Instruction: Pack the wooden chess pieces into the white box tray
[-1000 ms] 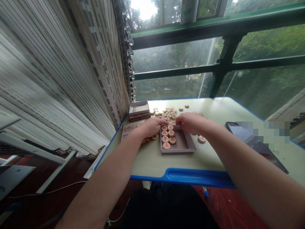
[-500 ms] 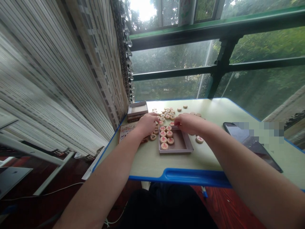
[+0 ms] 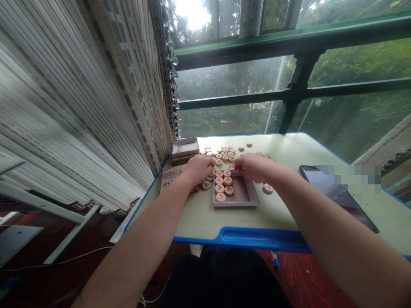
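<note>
A shallow grey box (image 3: 252, 192) lies on the pale table, with several round wooden pieces (image 3: 219, 188) bearing red characters in two columns along its left side. My left hand (image 3: 201, 167) is beyond the box's left corner, over loose pieces, its fingers closed; what they hold is hidden. At the box's far right edge, my right hand (image 3: 248, 164) has its fingertips pressed together beside a red-marked piece (image 3: 231, 167). Whether it grips anything I cannot make out. More loose pieces (image 3: 225, 158) spread behind the box, some with dark characters.
Another shallow box (image 3: 186, 146) rests on a stack at the back left. A printed board or lid (image 3: 168, 176) lies left of my left hand. To the right is a dark tablet (image 3: 340, 196). A blue rim (image 3: 263, 238) edges the table's front.
A red-marked piece that lay near my left fingertips no longer shows on the table there. Both hands stay in nearly the same places.
</note>
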The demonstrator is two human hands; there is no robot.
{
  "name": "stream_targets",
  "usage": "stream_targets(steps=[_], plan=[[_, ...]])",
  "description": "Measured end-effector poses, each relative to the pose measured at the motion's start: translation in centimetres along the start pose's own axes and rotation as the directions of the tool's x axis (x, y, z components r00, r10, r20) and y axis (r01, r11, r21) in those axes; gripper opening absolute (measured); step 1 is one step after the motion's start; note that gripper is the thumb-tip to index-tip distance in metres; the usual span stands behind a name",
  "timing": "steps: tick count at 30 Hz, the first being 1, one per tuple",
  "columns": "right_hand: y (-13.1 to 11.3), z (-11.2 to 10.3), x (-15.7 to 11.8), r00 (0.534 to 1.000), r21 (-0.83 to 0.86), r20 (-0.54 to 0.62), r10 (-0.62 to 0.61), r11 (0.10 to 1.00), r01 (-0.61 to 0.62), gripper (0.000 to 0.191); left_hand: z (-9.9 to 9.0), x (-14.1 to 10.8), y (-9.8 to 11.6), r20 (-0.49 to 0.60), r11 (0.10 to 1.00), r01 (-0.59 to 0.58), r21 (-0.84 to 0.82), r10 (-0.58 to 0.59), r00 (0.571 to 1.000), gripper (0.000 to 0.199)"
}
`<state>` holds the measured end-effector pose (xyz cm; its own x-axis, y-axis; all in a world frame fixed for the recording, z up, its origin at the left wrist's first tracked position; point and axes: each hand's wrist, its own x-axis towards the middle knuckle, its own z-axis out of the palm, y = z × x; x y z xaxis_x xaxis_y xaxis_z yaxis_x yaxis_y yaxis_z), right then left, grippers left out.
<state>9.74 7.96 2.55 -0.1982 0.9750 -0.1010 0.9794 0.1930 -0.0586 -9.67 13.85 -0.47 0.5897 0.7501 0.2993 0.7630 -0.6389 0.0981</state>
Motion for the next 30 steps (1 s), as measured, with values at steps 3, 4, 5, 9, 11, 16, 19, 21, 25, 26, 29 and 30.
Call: stream_targets(steps=[3, 4, 5, 9, 11, 16, 19, 21, 25, 26, 29, 30], plan=[[-0.17, -0.24, -0.27, 1.0, 0.004, 0.003, -0.001, 1.0, 0.001, 0.025, -0.28, -0.04, 0.11, 0.017, 0.999, 0.045, 0.02, -0.046, 0.999, 0.023], [-0.2, -0.3, -0.35, 1.0, 0.003, 0.008, 0.0, 1.0, 0.0, 0.024, -0.34, -0.05, 0.09, 0.025, 0.998, 0.068, 0.018, -0.069, 0.997, 0.022], [-0.23, -0.34, -0.4, 1.0, 0.002, 0.012, -0.001, 1.0, 0.001, 0.024, -0.38, -0.06, 0.04, 0.03, 0.996, 0.091, 0.013, -0.091, 0.995, 0.022], [-0.17, -0.31, -0.36, 1.0, -0.001, 0.019, -0.007, 1.0, 0.007, 0.024, -0.32, -0.02, -0.19, 0.01, 0.99, 0.136, -0.037, -0.136, 0.991, 0.019], [-0.07, -0.23, -0.23, 1.0, 0.006, 0.018, -0.008, 1.0, 0.008, 0.025, -0.2, 0.03, -0.22, -0.009, 0.988, 0.132, -0.075, -0.133, 0.991, 0.018], [0.21, 0.05, 0.1, 1.0, 0.011, 0.021, -0.01, 1.0, 0.009, 0.025, -0.01, 0.13, -0.07, -0.052, 0.986, 0.077, -0.147, -0.086, 0.995, 0.02], [0.35, 0.21, 0.22, 1.0, 0.014, 0.012, -0.017, 1.0, 0.017, 0.025, -0.04, 0.14, 0.01, -0.08, 0.986, 0.061, -0.157, -0.074, 0.994, 0.021], [0.44, 0.26, 0.23, 1.0, 0.02, -0.002, -0.025, 0.999, 0.025, 0.024, -0.07, 0.15, 0.02, -0.109, 0.98, 0.061, -0.189, -0.082, 0.991, 0.02], [0.45, 0.11, 0.06, 0.999, 0.037, -0.014, -0.028, 0.999, 0.029, 0.021, 0.03, 0.27, 0.01, -0.174, 0.935, 0.067, -0.349, -0.135, 0.975, 0.017], [0.38, 0.01, -0.02, 0.999, 0.035, -0.03, -0.025, 0.999, 0.026, 0.021, 0.09, 0.31, 0.01, -0.187, 0.906, 0.06, -0.418, -0.15, 0.971, 0.017], [-0.09, -0.32, -0.37, 0.99, 0.061, -0.139, -0.034, 0.997, 0.043, 0.024, 0.26, 0.36, 0.13, -0.167, 0.717, 0.022, -0.696, -0.191, 0.967, 0.024], [-0.32, -0.42, -0.5, 0.982, 0.093, -0.183, -0.047, 0.994, 0.065, 0.025, 0.26, 0.34, 0.24, -0.136, 0.623, 0.017, -0.782, -0.198, 0.971, 0.029]])
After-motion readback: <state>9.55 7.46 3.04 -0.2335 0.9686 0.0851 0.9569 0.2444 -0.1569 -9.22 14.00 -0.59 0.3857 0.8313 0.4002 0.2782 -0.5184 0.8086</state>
